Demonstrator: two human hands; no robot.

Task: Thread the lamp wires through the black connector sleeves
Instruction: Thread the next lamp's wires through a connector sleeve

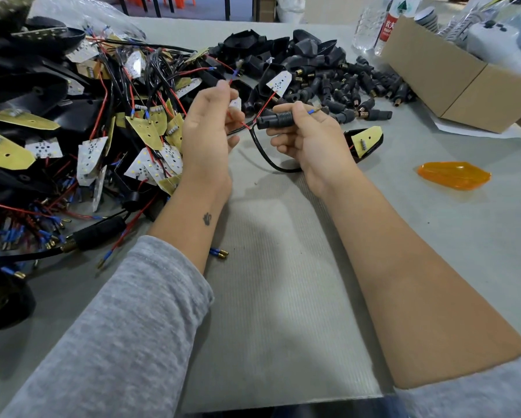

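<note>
Two hands mid-frame: left hand [206, 128] pinches red wire [236, 117], right hand [306, 137] grips black sleeve [274, 119]; wire's path inside sleeve hidden; grey table [283, 282].

- The ribbed black connector sleeve [276, 119] is partly covered by the right hand [309, 140], so its far end is hidden.
- The thin red wire [234, 74] vanishes between the left hand's [206, 131] fingers [224, 87]; its blurred tip cannot be made out.
- The tangled heap of wired yellow-and-white lamp boards [72, 131] runs off the left edge.
- The clear plastic water bottle [370, 22] and brown cardboard box [464, 76] are cropped by the frame.
- The grey fabric sleeves [117, 342] leave the bottom edge.
</note>
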